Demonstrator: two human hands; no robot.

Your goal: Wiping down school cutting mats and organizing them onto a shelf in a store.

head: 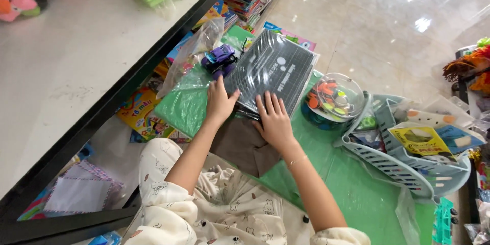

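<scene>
Along pack's (275,69) near edge, both hands (247,112).

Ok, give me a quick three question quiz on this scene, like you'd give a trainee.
1. True or false: both hands rest flat on the black plastic-wrapped pack.
2. Which toy sits just beyond the left hand? A) purple toy truck B) red ball C) doll
3. What holds the small colourful toys beside the right hand?

Key:
1. True.
2. A, the purple toy truck.
3. A clear round tub, next to the pale blue basket.
</scene>
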